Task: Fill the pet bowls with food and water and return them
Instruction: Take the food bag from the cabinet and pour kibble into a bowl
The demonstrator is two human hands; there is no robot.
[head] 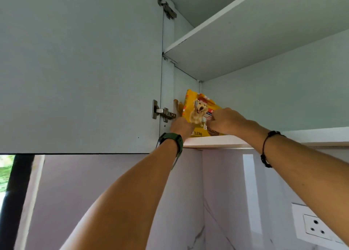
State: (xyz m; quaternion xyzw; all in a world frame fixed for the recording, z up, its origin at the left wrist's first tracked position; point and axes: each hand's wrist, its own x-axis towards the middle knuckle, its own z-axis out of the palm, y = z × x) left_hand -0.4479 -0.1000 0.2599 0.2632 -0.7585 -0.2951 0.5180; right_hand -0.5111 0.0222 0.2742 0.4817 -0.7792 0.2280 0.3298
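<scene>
both arms reach up from the bottom of the frame into an open wall cabinet. the dog food bag [200,110], yellow with a picture of a light-coloured dog on its front, stands on the bottom shelf [213,141] of the cabinet at the centre of the frame, tucked into the cabinet's left rear corner and leaning a little to the right.

the left hand [182,126] is against the lower left edge of the bag; its fingers are hidden behind the back of the hand, so i cannot tell whether they curl round the bag or just press on it. a dark green wristwatch [171,139] sits on that wrist. the right hand [226,121] lies over the lower right of the bag's front, fingers bent and closed onto the packaging in a grip. a thin black bracelet [265,149] circles the right wrist.

the open cabinet door [81,68] fills the upper left of the frame, hung on two metal hinges [163,112], one near the bag and one at the top edge. an upper shelf [217,28] crosses the upper right. below the cabinet is a pale marble-look wall [113,174], with a white wall socket [317,229] at lower right and a dark window frame [17,193] at lower left with greenery beyond it.
</scene>
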